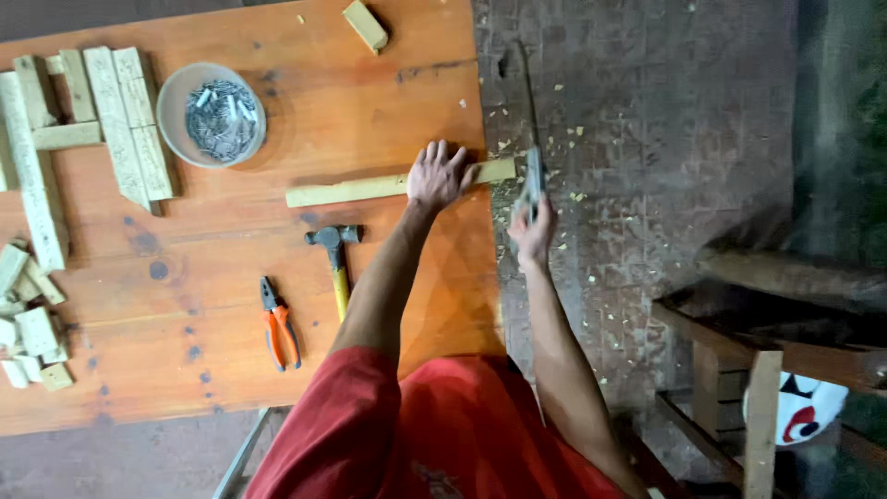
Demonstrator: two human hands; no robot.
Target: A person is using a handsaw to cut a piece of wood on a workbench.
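Left hand [438, 176] flat, fingers spread, pinning long pale wooden strip [356, 189]; right hand [532, 226] fisted round blurred handsaw [530, 139]. Blade near fingertips; slip risks cut.

One head camera looks steeply down, fairly high, over the workbench [231, 370].

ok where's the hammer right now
In the head view the hammer lies on the table, just left of the left forearm, below the wood strip and right of the orange pliers.
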